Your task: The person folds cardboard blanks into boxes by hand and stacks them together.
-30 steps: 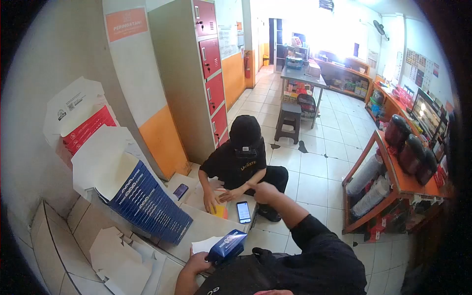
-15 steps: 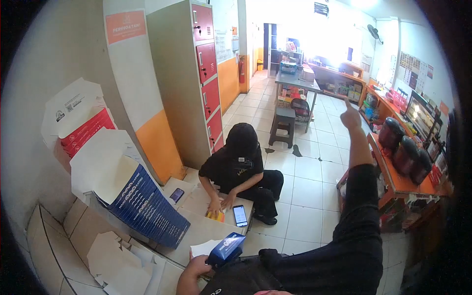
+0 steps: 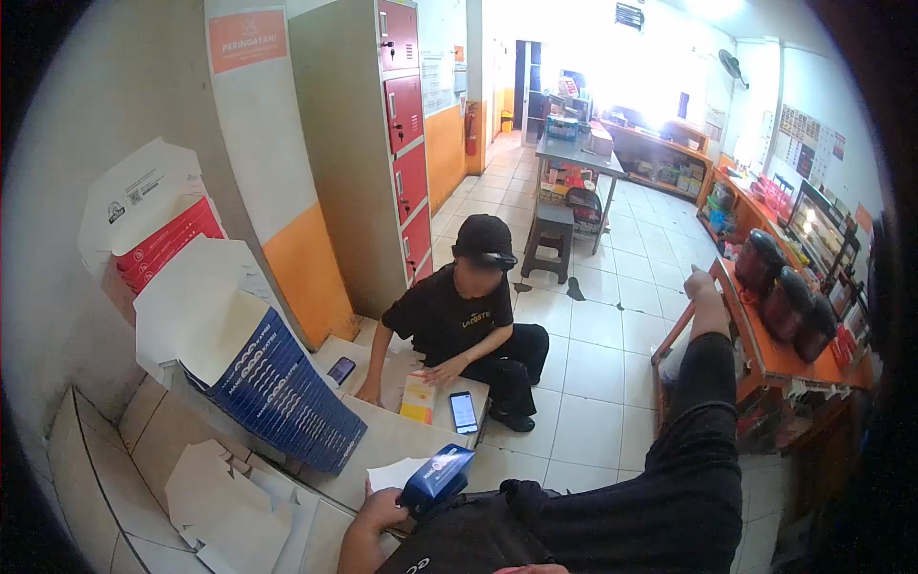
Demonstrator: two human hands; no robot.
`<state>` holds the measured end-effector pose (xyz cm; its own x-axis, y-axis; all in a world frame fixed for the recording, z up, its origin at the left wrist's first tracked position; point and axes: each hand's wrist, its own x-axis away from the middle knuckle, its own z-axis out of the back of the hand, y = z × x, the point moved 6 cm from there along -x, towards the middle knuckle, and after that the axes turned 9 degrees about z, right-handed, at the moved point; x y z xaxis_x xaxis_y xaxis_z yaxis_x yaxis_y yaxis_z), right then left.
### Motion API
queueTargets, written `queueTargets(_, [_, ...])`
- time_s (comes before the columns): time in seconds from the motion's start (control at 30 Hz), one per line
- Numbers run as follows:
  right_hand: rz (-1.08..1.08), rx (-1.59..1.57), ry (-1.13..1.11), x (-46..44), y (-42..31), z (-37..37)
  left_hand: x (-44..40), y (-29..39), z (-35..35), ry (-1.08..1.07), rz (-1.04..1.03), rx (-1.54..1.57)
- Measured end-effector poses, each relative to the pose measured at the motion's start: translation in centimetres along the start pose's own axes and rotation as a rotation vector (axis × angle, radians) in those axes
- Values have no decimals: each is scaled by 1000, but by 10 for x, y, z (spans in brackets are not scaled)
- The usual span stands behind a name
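My left hand (image 3: pixel 384 510) is closed around a folded blue carton (image 3: pixel 438 475) with white lettering, near my body at the bottom. A white flap shows beside it. Out to the right, my right arm is stretched away from me, and my right hand (image 3: pixel 706 285) is near the orange counter's edge. Its fingers are mostly hidden behind the back of the hand, and nothing shows in it. Left of my left hand leans a tall stack of nested blue cartons (image 3: pixel 263 383) with white insides. Behind that stands a stack of red cartons (image 3: pixel 167 251).
A person in black (image 3: pixel 459 320) sits by the low tiled ledge, hands near a yellow-and-white carton (image 3: pixel 418 397). Two phones, one lit (image 3: pixel 464 412) and one dark (image 3: pixel 341 370), lie there. White cardboard pieces (image 3: pixel 225 507) lie lower left. Red lockers (image 3: pixel 406 182) stand behind; dark containers (image 3: pixel 789 301) stand right.
My right hand has dropped from a raised point with the index finger out to a lower place. The seated person has lifted their head, and their hands have moved apart. My left hand keeps the carton.
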<state>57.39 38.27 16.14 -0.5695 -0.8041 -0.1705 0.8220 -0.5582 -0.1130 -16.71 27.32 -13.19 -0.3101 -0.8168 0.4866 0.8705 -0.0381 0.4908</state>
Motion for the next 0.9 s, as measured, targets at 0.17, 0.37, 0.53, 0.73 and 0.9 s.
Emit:
queueTargets(0.17, [59, -276, -17, 10, -21, 3, 5, 6, 5, -48, -4, -14])
queueTargets(0.37, [665, -1167, 320, 40, -118, 124, 8, 9, 7, 9, 6, -8])
queueTargets(0.53, [644, -1296, 714, 112, -83, 204, 8, 9, 9, 17, -20, 14])
queueTargets(0.73, [682, -1680, 996, 231, 2, 209, 10, 15, 12, 6, 46, 26])
queueTargets(0.9, [713, -1967, 964, 265, -15, 189, 2, -3, 3, 92, -40, 47])
